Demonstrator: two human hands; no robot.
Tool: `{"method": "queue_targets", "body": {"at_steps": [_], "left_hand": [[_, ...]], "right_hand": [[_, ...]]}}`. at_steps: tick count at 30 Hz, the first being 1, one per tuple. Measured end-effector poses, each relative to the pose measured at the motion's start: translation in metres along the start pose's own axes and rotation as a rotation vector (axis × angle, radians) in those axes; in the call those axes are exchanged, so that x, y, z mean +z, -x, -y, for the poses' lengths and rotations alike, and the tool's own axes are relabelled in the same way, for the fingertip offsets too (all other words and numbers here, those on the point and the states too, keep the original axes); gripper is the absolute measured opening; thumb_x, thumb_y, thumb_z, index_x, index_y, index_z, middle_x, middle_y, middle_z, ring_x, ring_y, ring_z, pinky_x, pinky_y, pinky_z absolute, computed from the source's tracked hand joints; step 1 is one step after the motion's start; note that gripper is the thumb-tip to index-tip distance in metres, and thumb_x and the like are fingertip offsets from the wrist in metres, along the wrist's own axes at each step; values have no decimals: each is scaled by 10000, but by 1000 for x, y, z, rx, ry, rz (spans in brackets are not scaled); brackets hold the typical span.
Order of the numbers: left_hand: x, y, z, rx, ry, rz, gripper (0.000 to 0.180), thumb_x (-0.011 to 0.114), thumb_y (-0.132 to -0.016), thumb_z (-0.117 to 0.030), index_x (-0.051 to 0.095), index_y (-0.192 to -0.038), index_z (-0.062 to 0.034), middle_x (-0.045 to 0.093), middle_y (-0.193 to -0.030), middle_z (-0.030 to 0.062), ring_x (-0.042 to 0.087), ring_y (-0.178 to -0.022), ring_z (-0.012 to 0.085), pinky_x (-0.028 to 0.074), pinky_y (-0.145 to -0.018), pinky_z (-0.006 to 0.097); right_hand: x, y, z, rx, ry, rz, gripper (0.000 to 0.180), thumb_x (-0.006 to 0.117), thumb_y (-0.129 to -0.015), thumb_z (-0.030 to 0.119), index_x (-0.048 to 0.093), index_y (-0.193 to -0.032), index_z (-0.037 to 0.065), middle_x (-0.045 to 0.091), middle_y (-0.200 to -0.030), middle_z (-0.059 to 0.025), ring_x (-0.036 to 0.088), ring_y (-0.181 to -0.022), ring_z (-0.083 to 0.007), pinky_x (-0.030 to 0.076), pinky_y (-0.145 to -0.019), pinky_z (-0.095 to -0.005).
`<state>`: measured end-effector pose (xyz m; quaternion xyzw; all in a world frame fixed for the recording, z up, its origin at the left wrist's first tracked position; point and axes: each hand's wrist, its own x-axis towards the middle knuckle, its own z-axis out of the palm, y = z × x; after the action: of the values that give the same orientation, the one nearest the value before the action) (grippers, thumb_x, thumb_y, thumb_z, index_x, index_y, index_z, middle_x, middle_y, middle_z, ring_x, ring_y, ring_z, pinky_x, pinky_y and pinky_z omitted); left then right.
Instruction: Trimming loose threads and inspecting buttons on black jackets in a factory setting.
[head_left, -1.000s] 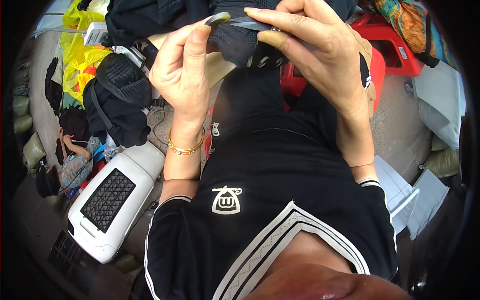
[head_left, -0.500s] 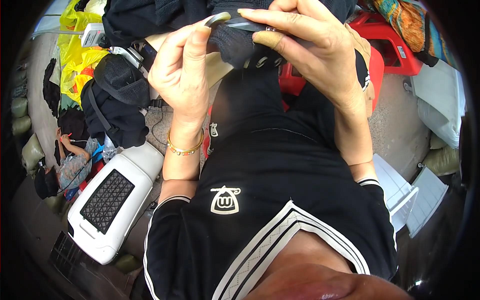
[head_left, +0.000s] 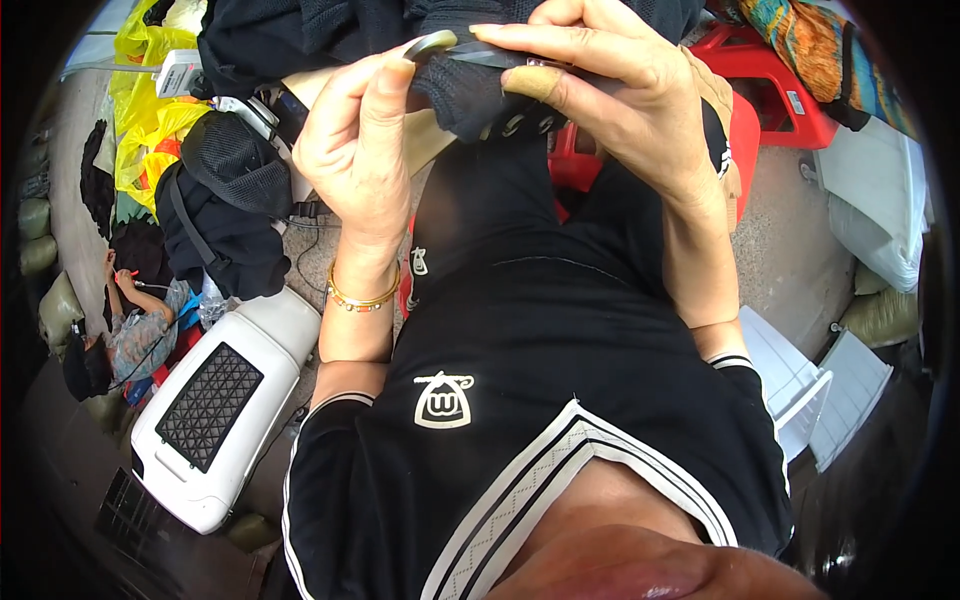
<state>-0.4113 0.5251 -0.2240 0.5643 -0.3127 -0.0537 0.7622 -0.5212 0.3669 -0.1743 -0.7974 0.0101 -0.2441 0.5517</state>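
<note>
My left hand [head_left: 360,155] is closed, thumb and fingers pinching a shiny grey-green rounded piece [head_left: 432,44] that looks like a large button, seen edge-on. Black knit fabric [head_left: 458,95] bunches just beneath it. In my right hand [head_left: 640,105] is a pair of thread snips [head_left: 488,54]; its metal blades point left, their tips at the rounded piece. A tan covering [head_left: 533,82] wraps the right thumb. Below the blades, several pale rings [head_left: 513,125] line the fabric. My right fingers hide most of the tool's handle.
More black knitwear [head_left: 290,45] is heaped at the far side. On the left lie a black cap [head_left: 237,160], yellow plastic bags [head_left: 150,130] and a white case [head_left: 225,420]; another person [head_left: 145,325] is beyond. Red stools [head_left: 770,85] and clear plastic bins [head_left: 870,200] stand right.
Both hands and the fabric keep nearly the same pose and grip. The whole view has shifted slightly. On the far left, the other person's hands have moved a little.
</note>
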Motion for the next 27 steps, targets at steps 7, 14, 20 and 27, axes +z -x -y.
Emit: {"method": "queue_targets", "body": {"at_steps": [7, 14, 20, 27], "left_hand": [[1, -1, -1, 56, -51, 34, 149, 628, -920, -99, 692, -986, 18, 689, -838, 50, 617, -688, 66, 511, -636, 189], [3, -1, -5, -26, 38, 62, 160, 645, -909, -106, 686, -982, 30, 682, -821, 53, 635, -692, 86, 535, -643, 205], [3, -2, -9, -37, -24, 81, 146, 651, -901, -89, 692, -970, 33, 679, -805, 52, 639, -685, 90, 530, -638, 201], [4, -4, -9, 33, -122, 127, 136, 649, -899, -74, 696, -974, 29, 687, -787, 54, 649, -682, 86, 518, -632, 186]], "right_hand": [[1, -2, 2, -36, 49, -11, 314, 728, -779, -3, 689, -1089, 20, 581, -861, -70, 567, -718, -146, 455, -612, -237], [0, 2, 8, -67, 160, -30, 309, 733, -761, -2, 693, -1067, 21, 574, -840, -76, 564, -711, -170, 442, -603, -255], [-1, -3, 32, -50, 372, 2, 345, 742, -741, 5, 682, -1080, 29, 545, -809, -72, 556, -699, -182, 437, -594, -263], [0, -8, 55, -83, 638, 23, 281, 716, -712, -2, 694, -988, 43, 531, -772, -44, 559, -665, -179, 447, -542, -276]]}}
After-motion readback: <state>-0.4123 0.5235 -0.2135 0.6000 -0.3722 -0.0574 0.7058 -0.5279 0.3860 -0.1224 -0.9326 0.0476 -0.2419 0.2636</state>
